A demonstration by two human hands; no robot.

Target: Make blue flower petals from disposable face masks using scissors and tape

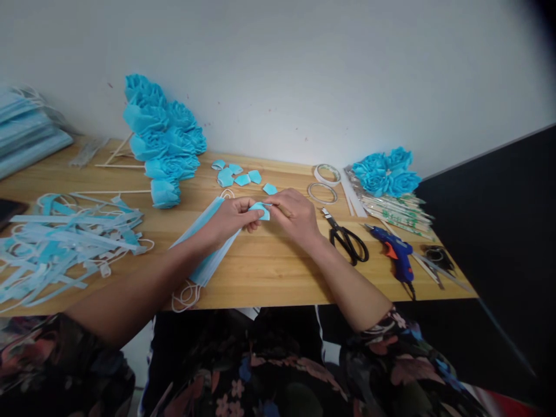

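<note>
Between my two hands is a small light-blue petal-shaped piece (262, 213), cut from mask-like fabric. My left hand (234, 219) pinches it between thumb and fingers from the left. From the right, my right hand (297, 213) has its fingers closed at the piece's upper edge, on what may be a thin stick; I cannot tell clearly. A blue face mask (207, 263) with white ear loops lies partly under my left forearm. Just beyond my hands are several loose blue petals (242, 179) on the wooden table (269, 278).
Blue fabric roses (167, 136) on sticks stand at back left, above a heap of mask strips (65, 237). Stacked masks (26, 130) lie far left. On the right are tape rolls (326, 175), black-handled scissors (345, 236), a blue glue gun (393, 249) and more roses (386, 172).
</note>
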